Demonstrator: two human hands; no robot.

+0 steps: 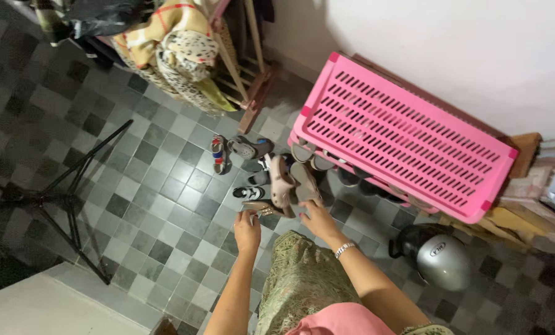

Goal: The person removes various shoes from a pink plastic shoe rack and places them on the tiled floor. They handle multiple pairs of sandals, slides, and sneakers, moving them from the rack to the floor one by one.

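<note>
Reaching down in head view: left hand [247, 228] pinching brown heeled shoe [260, 209] on tiled floor [159, 205]. Right hand [318, 218] fingers curled on beige shoe [305, 183] beside it. Shoe pile just before pink rack [401, 133]. Grey helmet [444, 260] right, tripod [72, 192] left.

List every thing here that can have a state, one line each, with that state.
Left hand: down at a tan pointed shoe, touching it; grip unclear.
Right hand: fingers on a beige clog; grip unclear.
Pink shoe rack: upright, top shelf bare, shoes underneath.
Grey helmet: resting on the floor.
Black tripod: legs spread.
Drying rack: draped with cloths.
</note>
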